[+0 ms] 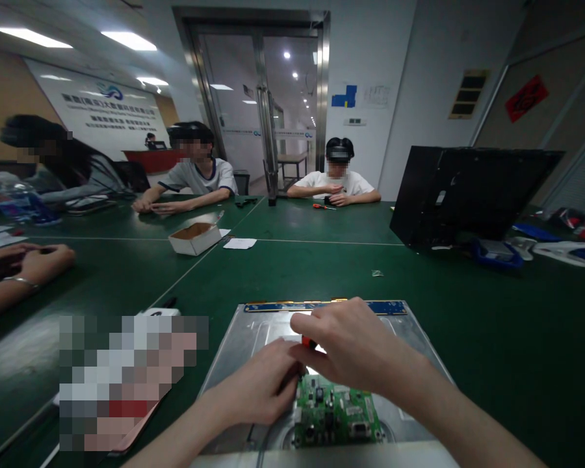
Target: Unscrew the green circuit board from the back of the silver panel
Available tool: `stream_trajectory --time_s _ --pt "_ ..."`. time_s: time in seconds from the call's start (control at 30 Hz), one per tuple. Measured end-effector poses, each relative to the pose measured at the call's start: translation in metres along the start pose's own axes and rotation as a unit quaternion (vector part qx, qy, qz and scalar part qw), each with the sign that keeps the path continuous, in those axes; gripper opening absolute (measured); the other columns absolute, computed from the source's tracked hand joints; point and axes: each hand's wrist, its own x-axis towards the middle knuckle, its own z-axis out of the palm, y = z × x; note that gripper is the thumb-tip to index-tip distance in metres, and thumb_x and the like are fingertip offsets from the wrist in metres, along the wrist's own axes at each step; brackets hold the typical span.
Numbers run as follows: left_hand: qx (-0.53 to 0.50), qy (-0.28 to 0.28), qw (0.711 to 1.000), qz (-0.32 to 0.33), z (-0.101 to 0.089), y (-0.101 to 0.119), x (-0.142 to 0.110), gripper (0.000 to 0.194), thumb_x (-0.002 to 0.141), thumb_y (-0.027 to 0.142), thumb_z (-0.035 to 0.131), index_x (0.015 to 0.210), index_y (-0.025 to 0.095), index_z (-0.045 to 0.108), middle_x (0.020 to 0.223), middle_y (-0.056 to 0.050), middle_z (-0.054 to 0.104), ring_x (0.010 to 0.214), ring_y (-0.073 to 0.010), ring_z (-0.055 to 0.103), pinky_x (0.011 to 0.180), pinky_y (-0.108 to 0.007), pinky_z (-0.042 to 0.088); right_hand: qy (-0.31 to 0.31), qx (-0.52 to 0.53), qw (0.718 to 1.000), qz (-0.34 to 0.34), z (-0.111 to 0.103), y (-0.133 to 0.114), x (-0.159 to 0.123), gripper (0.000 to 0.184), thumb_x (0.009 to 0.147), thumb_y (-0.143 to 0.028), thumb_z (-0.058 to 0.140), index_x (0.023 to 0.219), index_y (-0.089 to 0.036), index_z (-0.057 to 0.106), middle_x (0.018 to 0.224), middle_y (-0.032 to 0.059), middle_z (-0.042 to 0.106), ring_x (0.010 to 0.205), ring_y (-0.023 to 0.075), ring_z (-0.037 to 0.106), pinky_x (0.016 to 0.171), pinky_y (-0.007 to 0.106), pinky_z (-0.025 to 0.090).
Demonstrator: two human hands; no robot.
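Observation:
A flat metal display panel [227, 364] lies in front of me, with a green circuit board [336, 409] on its near half and a narrow blue circuit strip [326, 307] along its far edge. My right hand [358, 335] is closed around a screwdriver [309, 341] over the board's far end; only a bit of its red and black handle shows. My left hand [266, 377] rests low at the board's far left corner, fingers curled together under the right hand's fingertips. What the left fingers pinch is hidden, and so is the screwdriver's tip.
A blurred-out pink and white item [141, 390] lies left of the panel. Beyond stand an open white box [195, 238], a paper [240, 244] and a small plastic bag [377, 273]. A black monitor [468, 195] stands at right. Co-workers sit around the green table [322, 266].

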Motion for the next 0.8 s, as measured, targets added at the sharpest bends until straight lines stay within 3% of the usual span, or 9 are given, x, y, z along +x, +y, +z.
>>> stream_trajectory --time_s 0.07,0.17,0.37,0.57,0.8 --pt "0.000 0.003 1.000 -0.003 0.0014 -0.0022 -0.0006 0.008 0.080 0.014 0.045 0.082 0.018 0.051 0.081 -0.005 0.059 0.075 -0.0211 0.053 0.069 -0.034 0.045 0.001 0.001 1.000 -0.002 0.0000 -0.0013 0.0000 0.005 0.087 -0.026 0.053 0.087 -0.021 0.051 0.077 -0.0003 0.067 0.059 0.0131 0.052 0.049 0.029 0.016" --pt "-0.006 0.002 1.000 -0.001 0.0021 -0.0042 -0.0006 0.009 0.079 0.015 0.046 0.085 0.018 0.052 0.084 -0.006 0.059 0.076 -0.0215 0.053 0.071 -0.034 0.046 0.003 0.013 1.000 -0.003 -0.0007 -0.0034 0.0003 0.009 0.082 -0.021 0.053 0.090 -0.020 0.049 0.082 0.0017 0.067 0.062 0.0136 0.053 0.050 0.029 0.018" --pt "-0.010 -0.013 1.000 0.000 -0.0018 -0.0001 0.0013 0.014 0.077 0.012 0.044 0.086 0.018 0.053 0.082 -0.005 0.058 0.076 -0.0213 0.053 0.071 -0.035 0.045 -0.002 0.010 1.000 0.007 0.0006 -0.0013 0.0011 0.016 0.090 -0.035 0.053 0.095 -0.020 0.050 0.078 -0.0005 0.068 0.060 0.0145 0.055 0.049 0.030 0.016" --pt "0.000 -0.031 0.999 -0.011 -0.0003 -0.0011 -0.0006 0.012 0.080 0.014 0.045 0.088 0.018 0.051 0.086 -0.006 0.060 0.077 -0.0220 0.053 0.071 -0.035 0.046 0.002 0.009 1.000 0.002 -0.0015 -0.0028 -0.0001 0.011 0.082 -0.021 0.051 0.093 -0.019 0.049 0.082 0.0021 0.067 0.060 0.0136 0.053 0.049 0.029 0.018" --pt "0.007 -0.023 1.000 0.005 -0.0030 0.0009 0.0014 0.010 0.081 0.015 0.045 0.087 0.018 0.052 0.082 -0.005 0.060 0.074 -0.0211 0.053 0.069 -0.034 0.045 -0.011 0.003 1.000 0.007 -0.0010 -0.0023 0.0000 0.012 0.091 -0.033 0.051 0.091 -0.021 0.052 0.073 -0.0006 0.066 0.057 0.0126 0.050 0.051 0.030 0.015"
